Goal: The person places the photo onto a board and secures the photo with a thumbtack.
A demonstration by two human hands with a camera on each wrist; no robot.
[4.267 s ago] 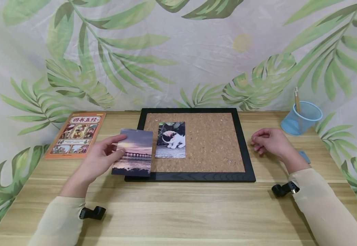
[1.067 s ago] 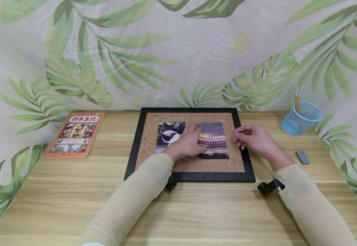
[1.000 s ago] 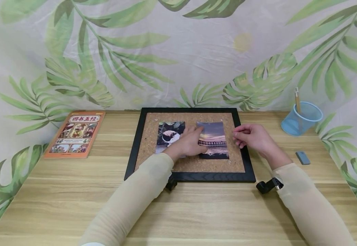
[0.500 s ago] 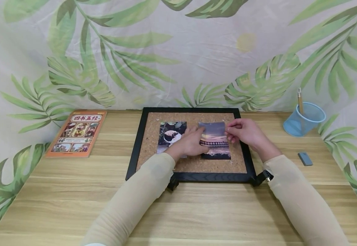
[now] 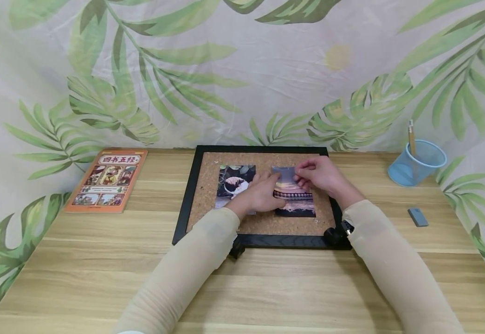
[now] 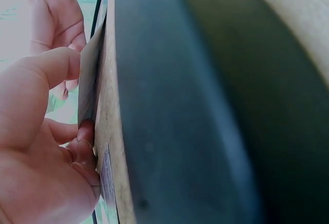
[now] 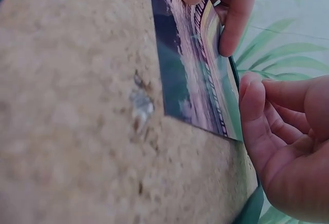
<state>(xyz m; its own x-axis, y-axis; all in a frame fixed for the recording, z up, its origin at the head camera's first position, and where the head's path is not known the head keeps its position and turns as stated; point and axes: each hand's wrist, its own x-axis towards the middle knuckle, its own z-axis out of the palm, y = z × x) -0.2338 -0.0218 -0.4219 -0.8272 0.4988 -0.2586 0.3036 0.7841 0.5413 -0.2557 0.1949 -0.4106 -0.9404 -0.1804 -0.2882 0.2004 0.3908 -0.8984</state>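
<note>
A sunset photo (image 5: 296, 202) of a pier lies on the right half of a black-framed corkboard (image 5: 267, 227). My left hand (image 5: 261, 197) grips its left edge with thumb and fingers; in the left wrist view the photo (image 6: 90, 77) bows up from the cork. Over the photo's upper right part is my right hand (image 5: 321, 176), thumb and index tips pinched together; I cannot tell whether something small sits between them. A cat photo (image 5: 234, 178) lies on the left half, partly hidden under my left hand. A clear, shiny pin (image 7: 141, 103) shows in the cork near the sunset photo's corner.
An orange book (image 5: 107, 181) lies at the back left. At the right stand a blue mesh cup (image 5: 409, 167) with a pencil (image 5: 411, 139) in it and, nearer, a small grey block (image 5: 417, 217). A leaf-patterned cloth (image 5: 209, 93) hangs behind the table.
My left hand has brought the sunset photo from left of the corkboard onto its right half and stays there. My right hand has moved left, from the table to over the photo.
</note>
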